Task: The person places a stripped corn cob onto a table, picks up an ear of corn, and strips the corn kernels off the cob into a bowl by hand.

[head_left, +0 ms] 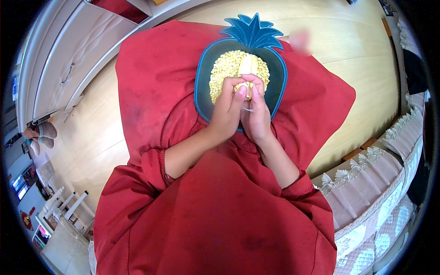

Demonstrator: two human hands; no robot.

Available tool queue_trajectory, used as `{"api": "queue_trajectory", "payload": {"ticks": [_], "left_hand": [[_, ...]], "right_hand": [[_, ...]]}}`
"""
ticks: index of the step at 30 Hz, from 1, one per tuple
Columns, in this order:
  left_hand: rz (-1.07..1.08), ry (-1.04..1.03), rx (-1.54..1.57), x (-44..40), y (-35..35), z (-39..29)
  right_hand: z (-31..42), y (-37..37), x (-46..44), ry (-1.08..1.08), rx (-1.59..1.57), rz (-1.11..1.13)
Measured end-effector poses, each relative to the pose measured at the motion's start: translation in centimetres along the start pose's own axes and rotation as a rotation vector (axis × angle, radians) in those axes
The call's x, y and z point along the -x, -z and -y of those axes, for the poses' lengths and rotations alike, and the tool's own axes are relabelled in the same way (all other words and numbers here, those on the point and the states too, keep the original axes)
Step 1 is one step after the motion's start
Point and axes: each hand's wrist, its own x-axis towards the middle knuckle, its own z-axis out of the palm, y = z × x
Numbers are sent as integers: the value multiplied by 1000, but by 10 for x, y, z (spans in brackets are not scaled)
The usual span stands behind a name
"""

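Both my hands are closed around a corn cob (248, 68), whose pale, partly stripped upper end points away from me. My left hand (228, 109) grips it from the left, and my right hand (258, 117) from the right, with both thumbs pressed on the near part. Fingers cover much of the cob's lower end. Beneath them is a dark teal pineapple-shaped bowl (198, 87) with a blue leaf-shaped handle (253, 31). Loose yellow corn kernels (224, 71) lie inside it. The bowl rests on the red cloth (160, 78) over my lap.
Pale flooring (87, 142) surrounds me. A white cabinet (64, 59) stands at the upper left, with slippers (44, 133) below it. On the right is a sofa with a ruffled cover (366, 183); a pale chair (66, 243) is at the lower left. A pinkish blur (300, 41) shows near the bowl.
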Motion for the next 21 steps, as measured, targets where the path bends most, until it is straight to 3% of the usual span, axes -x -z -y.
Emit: {"api": "queue_trajectory", "payload": {"ticks": [5,11,14,21], "left_hand": [[-44,-64,69,-2,-1,4],[56,134,-22,0,1,-9],[65,-35,-76,2,0,1],[165,-83,-99,2,2,-2]], "right_hand": [[8,-8,-2,5,-84,36],[12,-5,2,-36,-38,45],[13,-6,2,-3,0,26],[12,-3,0,59,33,-30]]}}
